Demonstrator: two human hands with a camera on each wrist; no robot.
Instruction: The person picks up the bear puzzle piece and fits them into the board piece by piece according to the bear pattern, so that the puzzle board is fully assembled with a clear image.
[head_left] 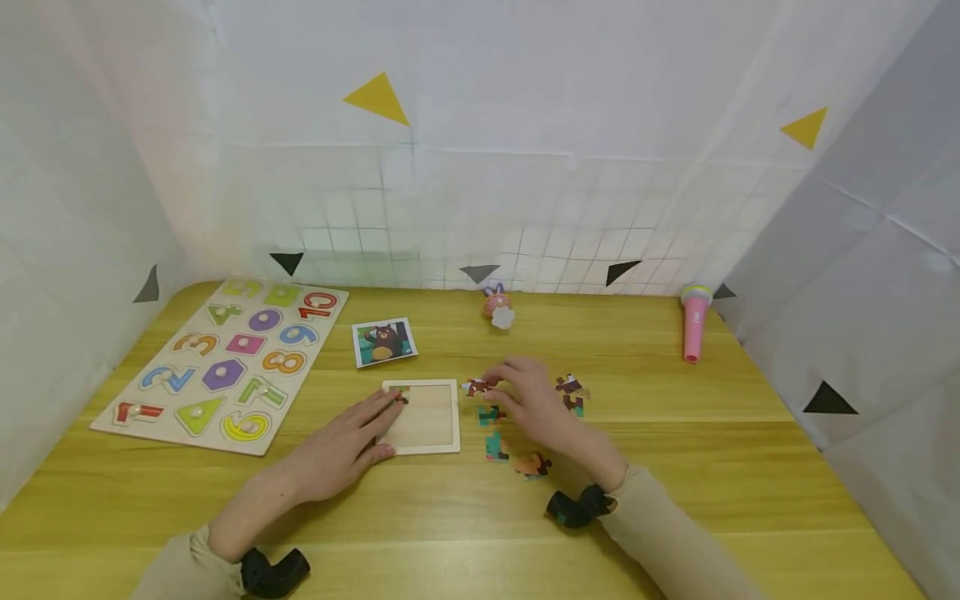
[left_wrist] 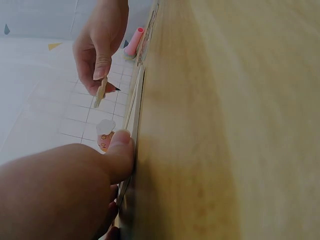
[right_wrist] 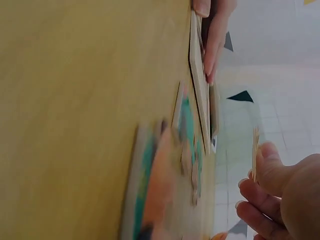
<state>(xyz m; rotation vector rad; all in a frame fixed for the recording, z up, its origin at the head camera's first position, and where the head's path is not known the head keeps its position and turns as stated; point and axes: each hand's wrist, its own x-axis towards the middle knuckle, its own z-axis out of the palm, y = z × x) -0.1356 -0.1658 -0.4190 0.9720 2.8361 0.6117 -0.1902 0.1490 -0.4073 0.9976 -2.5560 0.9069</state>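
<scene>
My right hand (head_left: pixel 528 404) pinches a jigsaw puzzle piece (head_left: pixel 476 387) between thumb and fingers, raised off the table near the right side of a wooden puzzle tray (head_left: pixel 422 451). The right wrist view shows that pinched piece edge-on. On the tray's left side rests my left hand (head_left: pixel 337 446), its fingers extended over the upper left corner and its thumb on the lower left edge. One puzzle piece (head_left: pixel 405 390) lies in that corner, partly hidden by the fingertips. Loose pieces lie right of the tray, among them a teal piece (head_left: pixel 496 447) and an orange-brown piece (head_left: pixel 533 467).
A bear picture card (head_left: pixel 385 342) lies behind the tray. At the left is a number-and-shape peg board (head_left: pixel 225 367). A small toy figure (head_left: pixel 498 307) stands at the back, and a pink toy microphone (head_left: pixel 693 325) lies at the back right. White sheets enclose the table.
</scene>
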